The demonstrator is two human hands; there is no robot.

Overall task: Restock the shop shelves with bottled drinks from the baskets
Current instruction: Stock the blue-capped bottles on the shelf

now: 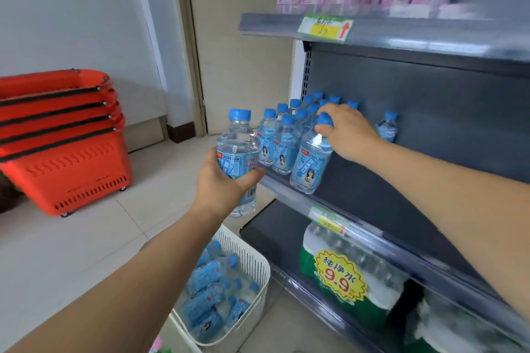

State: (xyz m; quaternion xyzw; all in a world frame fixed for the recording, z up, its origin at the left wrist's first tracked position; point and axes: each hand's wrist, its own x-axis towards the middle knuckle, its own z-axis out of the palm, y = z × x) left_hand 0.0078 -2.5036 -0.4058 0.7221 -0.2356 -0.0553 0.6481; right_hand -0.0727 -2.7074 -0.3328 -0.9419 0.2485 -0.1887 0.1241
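Observation:
My left hand grips a clear soda bottle with a blue cap and blue label, held upright in the air just left of the grey middle shelf. My right hand pinches the blue cap of a second bottle, which stands tilted at the shelf's front edge. Behind it stands a cluster of several like bottles, and one more bottle stands alone further right. A white basket on the floor below holds several bottles lying flat.
A stack of red shopping baskets stands on the tiled floor at the left. The upper shelf carries pink-labelled bottles. The bottom shelf holds a green shrink-wrapped water pack with a yellow price sticker. A wall and door frame rise behind.

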